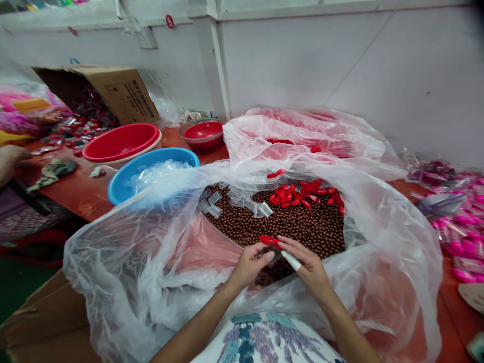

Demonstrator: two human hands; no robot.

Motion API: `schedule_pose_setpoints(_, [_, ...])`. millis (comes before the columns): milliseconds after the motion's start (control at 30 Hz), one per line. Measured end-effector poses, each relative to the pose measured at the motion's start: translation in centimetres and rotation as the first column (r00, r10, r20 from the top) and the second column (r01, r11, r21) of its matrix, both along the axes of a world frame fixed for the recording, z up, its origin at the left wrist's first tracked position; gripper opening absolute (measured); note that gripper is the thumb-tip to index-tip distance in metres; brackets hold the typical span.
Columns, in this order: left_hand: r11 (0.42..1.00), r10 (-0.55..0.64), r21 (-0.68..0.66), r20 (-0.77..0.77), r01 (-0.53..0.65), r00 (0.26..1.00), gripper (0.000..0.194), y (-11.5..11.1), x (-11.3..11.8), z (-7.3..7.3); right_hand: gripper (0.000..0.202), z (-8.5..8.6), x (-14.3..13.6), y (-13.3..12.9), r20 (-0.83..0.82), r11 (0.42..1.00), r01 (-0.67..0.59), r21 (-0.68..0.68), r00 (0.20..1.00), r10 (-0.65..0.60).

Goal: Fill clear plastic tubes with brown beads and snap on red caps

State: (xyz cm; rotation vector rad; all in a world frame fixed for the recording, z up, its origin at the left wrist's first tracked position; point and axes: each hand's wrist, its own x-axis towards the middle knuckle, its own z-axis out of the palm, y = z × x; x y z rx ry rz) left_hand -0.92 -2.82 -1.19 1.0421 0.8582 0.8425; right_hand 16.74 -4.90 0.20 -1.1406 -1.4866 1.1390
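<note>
— What are the hands doing?

— Both are held close together over the near edge of a heap of small brown beads (302, 227). The left hand (250, 263) and the right hand (308, 263) pinch a small red plastic piece (269, 240) between their fingertips — left on its near end, right on the other. One finger of the right hand wears a white wrap (292, 260).

— And where do the beads sit?

— In a wide clear plastic bag (143, 262) that is spread open in front of the person. On top of the beads, towards the far side, lies a cluster of loose red pieces (302, 194), and to its left a few small clear plastic caps (234, 201).

— What else is on the desk (83, 194)?

— To the left of the bag, a blue basin (124, 181) holding more clear plastic; behind it a larger red basin (121, 142) and a smaller red bowl (203, 132). Further back, a tipped cardboard box (121, 91) spills dark and red parts. On the right edge lie pink items in wrapping (463, 237). At the far left, another person's hand (11, 159) rests at the desk.
</note>
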Motion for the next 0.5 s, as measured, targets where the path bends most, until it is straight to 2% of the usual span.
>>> schedule_pose_setpoints(67, [1.0,-0.001,-0.009,-0.014,0.001,1.0,0.034,0.0,0.0,0.1,0.026,-0.5,-0.3,0.0,-0.152,0.985,0.086,-0.151,0.982,-0.109])
schedule_pose_setpoints(133, [1.0,-0.005,-0.017,-0.039,0.004,0.999,0.036,0.1,0.1,0.2,0.029,-1.1,-0.5,0.2,-0.337,0.926,0.131,-0.354,0.906,-0.257])
schedule_pose_setpoints(233, [1.0,-0.019,-0.007,-0.061,0.018,0.998,0.036,0.0,0.2,0.3,0.034,-1.5,-0.4,0.5,-0.516,0.853,0.057,-0.519,0.775,-0.365])
schedule_pose_setpoints(300, [1.0,-0.015,-0.013,-0.052,0.014,0.999,0.036,0.0,0.2,0.3,0.034,-1.4,-0.1,0.7,-0.538,0.85,0.016,-0.527,0.768,-0.348])
schedule_pose_setpoints(333, [1.0,-0.01,-0.016,-0.046,0.01,0.999,0.037,-0.1,0.2,0.3,0.034,-1.4,0.1,0.7,-0.507,0.861,0.035,-0.508,0.796,-0.331])
schedule_pose_setpoints(433, [0.999,-0.006,-0.032,-0.033,0.005,0.999,0.037,-0.2,0.2,0.2,0.036,-1.2,0.7,0.7,-0.305,0.903,0.241,-0.357,0.883,-0.356])
schedule_pose_setpoints(500, [0.999,-0.011,-0.051,-0.029,0.01,1.0,0.038,-0.2,0.2,0.3,0.04,-1.0,1.0,0.7,-0.178,0.894,0.396,-0.211,0.884,-0.433])
